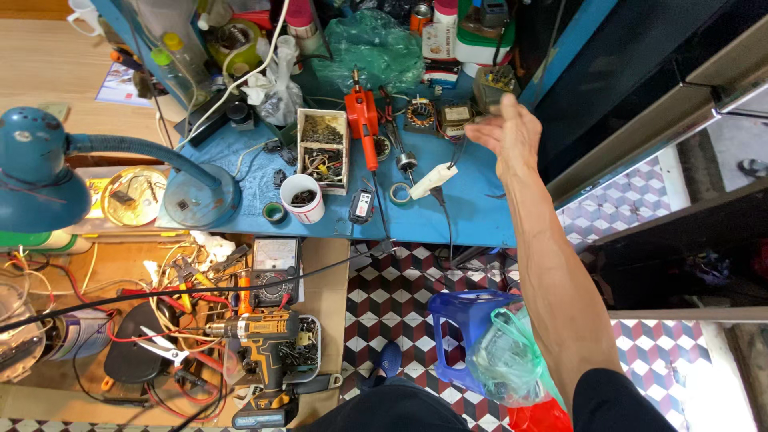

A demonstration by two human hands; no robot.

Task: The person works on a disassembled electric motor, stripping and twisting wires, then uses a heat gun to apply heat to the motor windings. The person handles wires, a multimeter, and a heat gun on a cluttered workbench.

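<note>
My right hand is stretched out over the far right end of the blue worktable, fingers loosely apart and holding nothing. It hovers beside a small transformer and a copper-wound stator. A white plug adapter lies just below the hand. An orange soldering gun lies further left. My left hand is out of view.
A blue desk lamp arches over the left. A white cup, a divided parts box and a multimeter sit mid-table. A yellow cordless drill lies on a low board. A blue plastic stool stands on the checkered floor.
</note>
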